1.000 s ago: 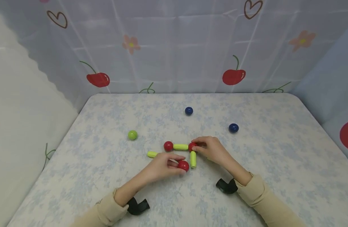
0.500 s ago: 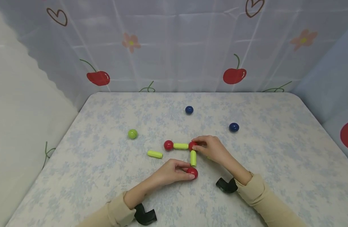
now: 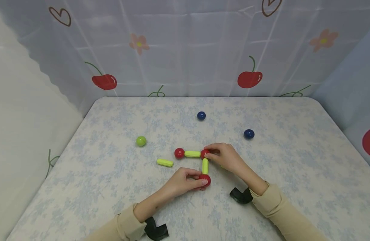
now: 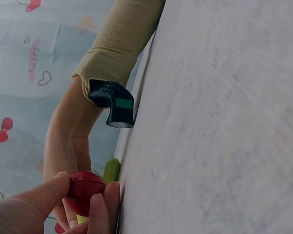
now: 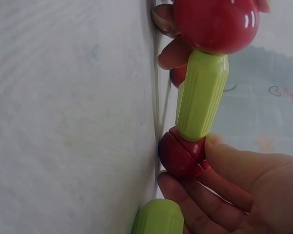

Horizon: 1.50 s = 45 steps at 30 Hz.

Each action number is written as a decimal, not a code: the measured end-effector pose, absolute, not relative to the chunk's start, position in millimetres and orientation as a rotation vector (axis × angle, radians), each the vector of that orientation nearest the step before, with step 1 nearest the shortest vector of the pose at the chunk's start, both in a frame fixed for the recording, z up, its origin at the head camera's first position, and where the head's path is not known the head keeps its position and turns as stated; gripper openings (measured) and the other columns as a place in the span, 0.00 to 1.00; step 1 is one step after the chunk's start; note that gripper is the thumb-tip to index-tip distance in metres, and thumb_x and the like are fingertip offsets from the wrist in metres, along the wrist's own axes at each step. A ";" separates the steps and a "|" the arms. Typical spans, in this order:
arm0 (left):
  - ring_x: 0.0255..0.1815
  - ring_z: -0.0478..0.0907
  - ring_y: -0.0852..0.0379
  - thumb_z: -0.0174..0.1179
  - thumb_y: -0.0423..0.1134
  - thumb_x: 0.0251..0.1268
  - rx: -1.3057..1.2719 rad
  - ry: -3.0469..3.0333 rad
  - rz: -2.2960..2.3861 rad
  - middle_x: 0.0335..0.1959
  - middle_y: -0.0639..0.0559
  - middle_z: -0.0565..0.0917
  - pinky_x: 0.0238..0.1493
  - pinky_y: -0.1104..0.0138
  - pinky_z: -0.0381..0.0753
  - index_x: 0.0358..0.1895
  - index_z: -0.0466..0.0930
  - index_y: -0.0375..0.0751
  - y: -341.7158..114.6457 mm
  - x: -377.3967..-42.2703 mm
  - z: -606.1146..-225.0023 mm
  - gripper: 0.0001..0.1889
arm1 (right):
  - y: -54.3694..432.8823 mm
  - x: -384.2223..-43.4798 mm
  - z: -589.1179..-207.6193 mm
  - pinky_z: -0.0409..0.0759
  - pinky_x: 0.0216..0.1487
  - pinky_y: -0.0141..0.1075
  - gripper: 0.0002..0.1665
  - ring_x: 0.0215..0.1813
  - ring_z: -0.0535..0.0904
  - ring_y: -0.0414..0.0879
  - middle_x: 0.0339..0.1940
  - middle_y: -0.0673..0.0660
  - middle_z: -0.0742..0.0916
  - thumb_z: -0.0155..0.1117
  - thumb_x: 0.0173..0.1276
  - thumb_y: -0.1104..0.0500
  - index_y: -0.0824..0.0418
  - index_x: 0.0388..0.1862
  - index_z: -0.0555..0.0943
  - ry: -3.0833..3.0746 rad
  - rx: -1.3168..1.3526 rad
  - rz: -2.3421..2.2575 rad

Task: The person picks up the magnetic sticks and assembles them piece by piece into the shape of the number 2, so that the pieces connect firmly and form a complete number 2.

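Observation:
With thumb and fingers, my left hand (image 3: pixel 182 182) grips a red ball (image 3: pixel 206 180) at the near end of a yellow-green ribbed rod (image 3: pixel 205 166). My right hand (image 3: pixel 226 157) pinches the red corner ball (image 3: pixel 204 153) at that rod's far end. From the corner, a second yellow-green rod (image 3: pixel 192 154) runs left to another red ball (image 3: pixel 179 153), so the pieces form an L. The right wrist view shows the upright-looking rod (image 5: pixel 202 95) meeting both held balls, the left hand's ball (image 5: pixel 217 24) being closer to that camera.
A loose yellow-green rod (image 3: pixel 165 163) lies left of the pieces. Another rod (image 5: pixel 158 219) lies by my right hand, mostly hidden in the head view. A green ball (image 3: pixel 141 141) and two blue balls (image 3: pixel 201 115) (image 3: pixel 249 134) sit farther back on the patterned tabletop (image 3: pixel 112 127).
My left hand has carried its red ball right and up against the near end of the rod, uncovering the loose rod. The right hand has stayed on the corner ball.

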<state>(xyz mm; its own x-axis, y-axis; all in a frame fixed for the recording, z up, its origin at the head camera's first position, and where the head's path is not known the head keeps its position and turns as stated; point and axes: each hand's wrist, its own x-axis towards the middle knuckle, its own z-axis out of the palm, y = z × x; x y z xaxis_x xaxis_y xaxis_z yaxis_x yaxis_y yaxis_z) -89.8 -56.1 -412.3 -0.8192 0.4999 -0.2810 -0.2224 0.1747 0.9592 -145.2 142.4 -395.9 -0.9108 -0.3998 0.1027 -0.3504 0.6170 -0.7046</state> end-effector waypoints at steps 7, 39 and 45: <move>0.36 0.82 0.56 0.64 0.39 0.60 0.259 1.935 1.674 0.37 0.48 0.84 0.37 0.66 0.80 0.50 0.80 0.29 -56.8 -90.2 -411.8 0.18 | 143.7 -136.7 -391.4 0.75 0.50 0.47 0.23 0.49 0.79 0.51 0.47 0.57 0.84 0.66 0.62 0.64 0.66 0.57 0.78 2.810 -0.730 -1.058; 0.35 0.82 0.56 0.68 0.37 0.56 0.271 1.983 1.675 0.37 0.49 0.83 0.36 0.68 0.79 0.47 0.82 0.32 -61.8 -86.7 -413.1 0.17 | 142.5 -101.6 -395.0 0.73 0.53 0.43 0.20 0.57 0.75 0.51 0.55 0.58 0.81 0.67 0.58 0.71 0.65 0.51 0.82 2.828 -1.258 -0.790; 0.35 0.82 0.57 0.67 0.38 0.57 0.296 2.011 1.666 0.39 0.50 0.83 0.36 0.68 0.79 0.49 0.81 0.34 -65.4 -81.8 -410.0 0.18 | 143.7 -101.3 -397.0 0.73 0.53 0.42 0.20 0.57 0.75 0.50 0.55 0.58 0.81 0.69 0.57 0.69 0.64 0.51 0.82 2.836 -1.225 -0.785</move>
<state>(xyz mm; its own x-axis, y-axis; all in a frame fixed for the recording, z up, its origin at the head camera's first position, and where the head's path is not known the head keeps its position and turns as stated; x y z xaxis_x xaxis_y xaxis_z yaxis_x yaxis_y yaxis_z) -81.8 -65.4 -410.0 -0.8476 0.4723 -0.2418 -0.1498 0.2242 0.9630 -101.3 143.7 -397.0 -0.7037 -0.6723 0.2299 -0.6948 0.5835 -0.4204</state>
